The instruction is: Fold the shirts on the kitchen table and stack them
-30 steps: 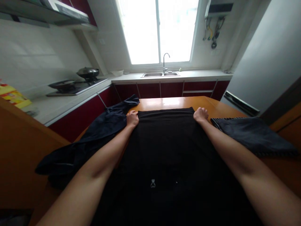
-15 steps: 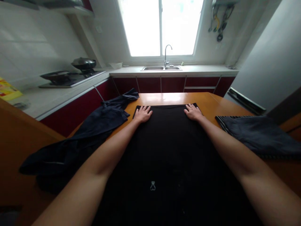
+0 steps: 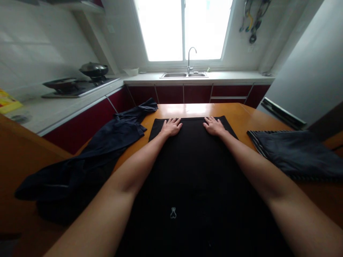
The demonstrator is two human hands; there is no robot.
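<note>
A black cloth lies flat on the tabletop, with a small pale mark on its near part. Its long side runs away from the person. Dark blue cloth lies left, gray cloth right. The left grip and right grip rest on the black cloth by its far edge, fingers spread, holding nothing. Beyond, a pot wears its lid, hiding its inside.

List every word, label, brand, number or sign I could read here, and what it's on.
No words or numbers can be read.
Black garment: a small pale outlined emblem, no readable letters.
Yellow package at the left edge: markings too blurred to read.
</note>
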